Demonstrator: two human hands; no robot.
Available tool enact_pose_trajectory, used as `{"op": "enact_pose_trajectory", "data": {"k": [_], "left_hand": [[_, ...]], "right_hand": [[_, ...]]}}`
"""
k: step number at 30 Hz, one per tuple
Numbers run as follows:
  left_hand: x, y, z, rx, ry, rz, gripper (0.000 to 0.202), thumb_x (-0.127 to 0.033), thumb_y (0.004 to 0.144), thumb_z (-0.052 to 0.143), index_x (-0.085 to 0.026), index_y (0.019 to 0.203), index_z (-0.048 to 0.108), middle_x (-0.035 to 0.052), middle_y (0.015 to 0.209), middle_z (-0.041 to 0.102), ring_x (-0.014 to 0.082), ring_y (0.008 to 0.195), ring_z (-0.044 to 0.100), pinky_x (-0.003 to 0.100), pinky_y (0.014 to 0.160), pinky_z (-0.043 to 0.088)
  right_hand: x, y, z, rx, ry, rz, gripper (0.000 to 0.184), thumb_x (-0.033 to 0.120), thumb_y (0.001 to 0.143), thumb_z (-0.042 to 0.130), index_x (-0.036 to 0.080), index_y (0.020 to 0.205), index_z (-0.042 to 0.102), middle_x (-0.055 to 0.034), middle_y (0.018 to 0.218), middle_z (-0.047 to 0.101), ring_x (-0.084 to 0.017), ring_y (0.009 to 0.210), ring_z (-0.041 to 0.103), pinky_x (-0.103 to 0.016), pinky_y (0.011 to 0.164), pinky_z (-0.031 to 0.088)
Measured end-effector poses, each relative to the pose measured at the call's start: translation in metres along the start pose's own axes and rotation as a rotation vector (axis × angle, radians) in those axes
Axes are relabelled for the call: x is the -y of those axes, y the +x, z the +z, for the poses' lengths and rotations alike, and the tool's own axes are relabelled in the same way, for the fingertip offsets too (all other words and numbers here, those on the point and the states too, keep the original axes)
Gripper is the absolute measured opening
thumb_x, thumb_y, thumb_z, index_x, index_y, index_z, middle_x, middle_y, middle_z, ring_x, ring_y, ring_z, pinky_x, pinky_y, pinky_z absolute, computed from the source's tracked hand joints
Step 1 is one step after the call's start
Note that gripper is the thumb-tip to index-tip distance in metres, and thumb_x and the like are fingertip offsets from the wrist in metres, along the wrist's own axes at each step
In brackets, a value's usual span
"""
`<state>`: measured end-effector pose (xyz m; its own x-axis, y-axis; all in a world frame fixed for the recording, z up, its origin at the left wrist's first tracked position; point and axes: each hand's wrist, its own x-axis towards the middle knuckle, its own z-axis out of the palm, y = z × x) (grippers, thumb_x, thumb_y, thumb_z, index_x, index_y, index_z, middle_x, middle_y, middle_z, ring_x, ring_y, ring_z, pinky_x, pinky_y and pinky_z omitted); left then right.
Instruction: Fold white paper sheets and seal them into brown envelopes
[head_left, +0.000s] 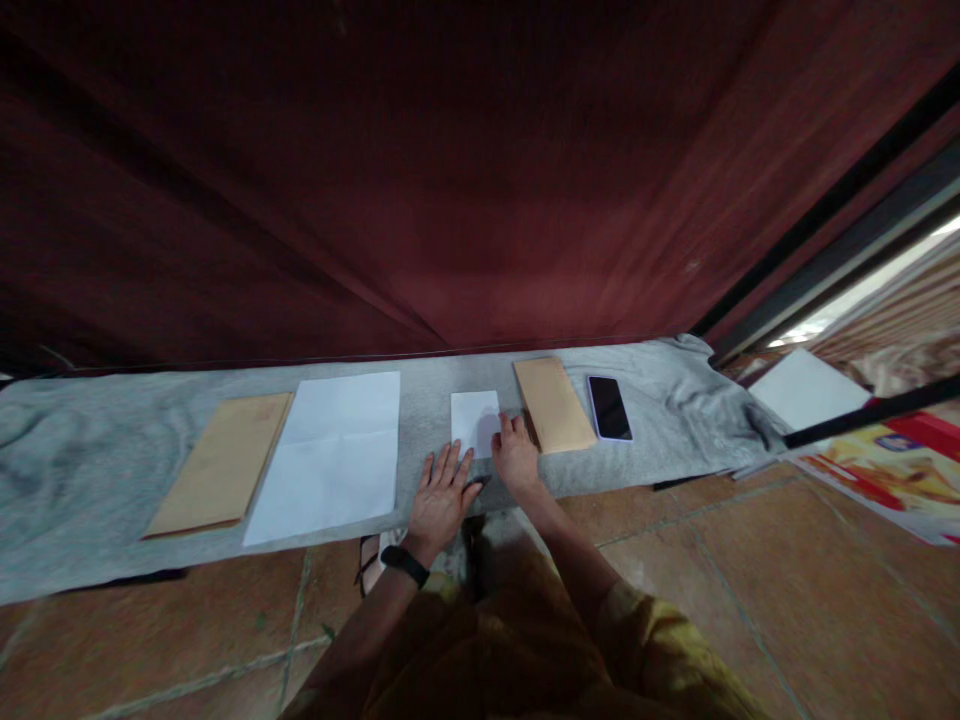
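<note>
A small white piece of paper (474, 410), seemingly folded, lies flat on the grey cloth. My left hand (441, 495) is open, palm down, with its spread fingertips at the paper's near left edge. At the paper's right edge, my right hand (516, 455) has its fingers bent and drawn together, thumb side against the paper; the exact grip is partly hidden. Beside my left thumb shows a small dark thing (484, 482), too little of it visible to name. Just right of my right hand lies a brown envelope (555, 405).
A large creased white sheet (330, 460) and another brown envelope (221, 465) lie to the left. A phone (610, 408) lies right of the nearer envelope. Beneath everything is a grey cloth (67, 470), with a dark red curtain (450, 200) hanging behind. Tiled floor (705, 570) shows in front.
</note>
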<state>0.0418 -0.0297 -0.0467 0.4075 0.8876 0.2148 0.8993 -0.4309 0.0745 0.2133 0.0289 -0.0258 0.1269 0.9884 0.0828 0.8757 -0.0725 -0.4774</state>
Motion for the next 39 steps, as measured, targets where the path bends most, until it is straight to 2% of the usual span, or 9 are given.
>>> {"op": "enact_pose_trajectory", "data": {"k": [2, 4, 8, 12, 16, 26, 34, 39], "left_hand": [[-0.001, 0.000, -0.002, -0.004, 0.003, 0.003, 0.058, -0.047, 0.103, 0.039, -0.018, 0.152, 0.047, 0.0129, 0.163, 0.037, 0.0307, 0.152, 0.033, 0.055, 0.124, 0.029], [-0.001, 0.000, -0.003, -0.009, -0.008, 0.008, 0.057, -0.046, 0.103, 0.039, -0.017, 0.152, 0.047, 0.0133, 0.162, 0.038, 0.0301, 0.152, 0.033, 0.055, 0.124, 0.029], [-0.001, 0.001, -0.006, -0.007, -0.040, 0.014, 0.056, -0.045, 0.103, 0.041, -0.014, 0.147, 0.052, 0.0171, 0.158, 0.044, 0.0311, 0.150, 0.037, 0.057, 0.123, 0.029], [-0.002, 0.001, -0.009, 0.011, -0.048, 0.007, 0.053, -0.045, 0.102, 0.042, -0.010, 0.138, 0.061, 0.0210, 0.152, 0.051, 0.0323, 0.147, 0.042, 0.056, 0.123, 0.030], [-0.003, 0.002, -0.009, 0.007, -0.053, 0.002, 0.053, -0.045, 0.102, 0.042, -0.011, 0.139, 0.060, 0.0200, 0.152, 0.051, 0.0325, 0.147, 0.042, 0.057, 0.123, 0.031], [0.000, 0.001, -0.006, -0.005, -0.032, 0.009, 0.055, -0.046, 0.102, 0.043, -0.014, 0.145, 0.055, 0.0173, 0.158, 0.043, 0.0315, 0.149, 0.039, 0.056, 0.122, 0.032], [-0.001, 0.002, -0.009, -0.006, -0.071, -0.002, 0.050, -0.045, 0.101, 0.048, -0.029, 0.148, 0.054, 0.0127, 0.160, 0.042, 0.0312, 0.149, 0.040, 0.056, 0.121, 0.033], [-0.001, 0.002, -0.011, -0.007, -0.072, 0.003, 0.050, -0.044, 0.101, 0.049, -0.030, 0.149, 0.053, 0.0125, 0.162, 0.040, 0.0315, 0.149, 0.039, 0.056, 0.121, 0.033]], "right_hand": [[0.002, 0.000, -0.001, -0.039, -0.080, -0.110, 0.039, 0.016, 0.098, 0.050, 0.015, 0.136, 0.059, -0.0175, 0.130, 0.063, -0.028, 0.118, 0.062, -0.040, 0.100, 0.051], [0.005, 0.003, 0.001, -0.042, -0.037, -0.249, 0.036, 0.017, 0.100, 0.049, 0.015, 0.134, 0.062, -0.0161, 0.136, 0.062, -0.027, 0.126, 0.057, -0.042, 0.107, 0.047], [0.016, 0.015, 0.015, 0.065, 0.115, -0.531, 0.030, 0.022, 0.103, 0.050, 0.018, 0.125, 0.069, -0.0087, 0.138, 0.065, -0.020, 0.133, 0.054, -0.036, 0.117, 0.041], [0.024, 0.025, 0.029, 0.125, 0.105, -0.654, 0.029, 0.023, 0.104, 0.049, 0.018, 0.122, 0.072, -0.0078, 0.136, 0.067, -0.018, 0.132, 0.056, -0.037, 0.119, 0.040], [0.024, 0.033, 0.034, 0.121, 0.050, -0.691, 0.031, 0.022, 0.103, 0.049, 0.018, 0.127, 0.069, -0.0084, 0.141, 0.064, -0.019, 0.132, 0.056, -0.040, 0.119, 0.040], [0.022, 0.058, 0.045, 0.130, 0.001, -0.649, 0.037, 0.026, 0.106, 0.045, 0.016, 0.137, 0.063, -0.0086, 0.148, 0.058, -0.022, 0.138, 0.052, -0.041, 0.122, 0.036], [0.020, 0.066, 0.047, 0.138, -0.008, -0.624, 0.040, 0.027, 0.106, 0.044, 0.018, 0.143, 0.058, -0.0077, 0.154, 0.052, -0.020, 0.143, 0.046, -0.041, 0.124, 0.033], [0.019, 0.067, 0.047, 0.126, -0.054, -0.610, 0.042, 0.028, 0.106, 0.043, 0.018, 0.144, 0.056, -0.0084, 0.157, 0.048, -0.021, 0.144, 0.045, -0.042, 0.125, 0.030]]}}
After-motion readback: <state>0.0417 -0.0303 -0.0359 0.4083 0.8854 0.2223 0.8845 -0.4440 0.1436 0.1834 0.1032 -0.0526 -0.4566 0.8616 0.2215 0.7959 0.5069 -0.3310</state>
